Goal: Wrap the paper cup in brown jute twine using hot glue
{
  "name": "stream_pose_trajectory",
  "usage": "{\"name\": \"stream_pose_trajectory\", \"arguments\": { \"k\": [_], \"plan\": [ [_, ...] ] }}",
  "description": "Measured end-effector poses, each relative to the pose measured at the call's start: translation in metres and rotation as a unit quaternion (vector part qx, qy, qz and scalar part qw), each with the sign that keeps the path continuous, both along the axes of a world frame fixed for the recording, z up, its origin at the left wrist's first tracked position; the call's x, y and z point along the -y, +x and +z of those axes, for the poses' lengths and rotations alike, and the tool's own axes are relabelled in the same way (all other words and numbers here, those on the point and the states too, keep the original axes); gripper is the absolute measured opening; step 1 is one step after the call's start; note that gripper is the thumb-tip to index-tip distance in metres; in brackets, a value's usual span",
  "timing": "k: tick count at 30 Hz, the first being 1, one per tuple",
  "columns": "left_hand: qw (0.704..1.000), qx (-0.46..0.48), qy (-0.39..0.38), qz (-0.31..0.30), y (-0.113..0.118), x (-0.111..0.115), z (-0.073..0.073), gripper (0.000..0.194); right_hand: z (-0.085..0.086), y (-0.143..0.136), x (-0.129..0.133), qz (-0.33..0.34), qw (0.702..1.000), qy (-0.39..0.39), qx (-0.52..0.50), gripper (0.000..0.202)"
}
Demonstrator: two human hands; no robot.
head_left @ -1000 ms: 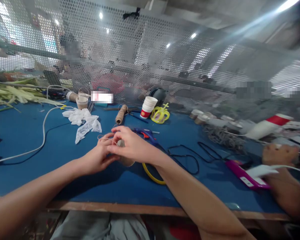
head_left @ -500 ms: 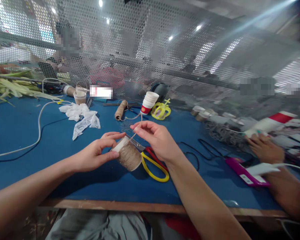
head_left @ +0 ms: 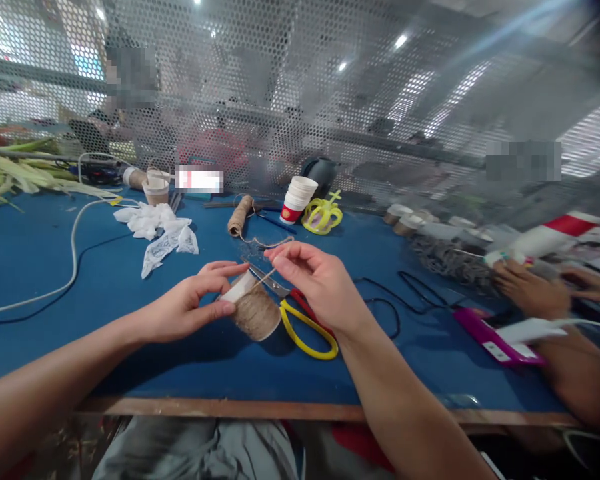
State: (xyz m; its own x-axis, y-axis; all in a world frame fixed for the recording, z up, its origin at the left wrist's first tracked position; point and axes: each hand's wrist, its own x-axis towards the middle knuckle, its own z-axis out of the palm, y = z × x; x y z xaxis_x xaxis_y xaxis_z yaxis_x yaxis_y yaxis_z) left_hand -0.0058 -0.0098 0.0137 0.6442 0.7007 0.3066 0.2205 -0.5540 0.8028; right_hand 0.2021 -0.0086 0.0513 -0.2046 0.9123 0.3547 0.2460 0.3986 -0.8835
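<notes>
Tilted on its side above the blue table, a paper cup (head_left: 256, 313) is wrapped in brown twine over most of its wall, with a white band bare near one end. My left hand (head_left: 197, 301) grips that white end between thumb and fingers. A strand of twine (head_left: 265, 278) runs taut from the cup to my right hand (head_left: 307, 273), which pinches it between thumb and fingertips. Scissors (head_left: 307, 333) with yellow and red handles lie under my right hand, their blades partly behind the cup. Farther back, a twine spool (head_left: 240, 217) lies with loose twine trailing rightward.
Stacked paper cups (head_left: 299, 200) and a yellow crown-shaped piece (head_left: 323, 215) stand at the back. White crumpled gloves or cloth (head_left: 155, 227) lie left. At right are a purple power strip (head_left: 497, 340), black cord and a co-worker's hand (head_left: 533, 290). A perforated metal screen rises behind.
The twine beyond my right hand hung upright before and now lies lower toward the spool. Both hands keep their hold, the cup nearly in place. The view has shifted slightly.
</notes>
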Motion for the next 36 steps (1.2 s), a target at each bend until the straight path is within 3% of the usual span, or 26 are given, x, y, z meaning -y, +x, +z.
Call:
{"name": "stream_pose_trajectory", "arguments": {
  "k": [12, 36],
  "plan": [
    [0.999, -0.007, 0.012, -0.031, -0.002, 0.004, 0.003, 0.013, -0.007, -0.003, -0.004, -0.005, 0.999, -0.043, 0.016, 0.016],
    [0.997, 0.001, 0.067, -0.031, -0.005, 0.005, 0.008, 0.013, -0.013, -0.011, 0.003, 0.032, 0.991, -0.100, 0.084, 0.020]
  ]
}}
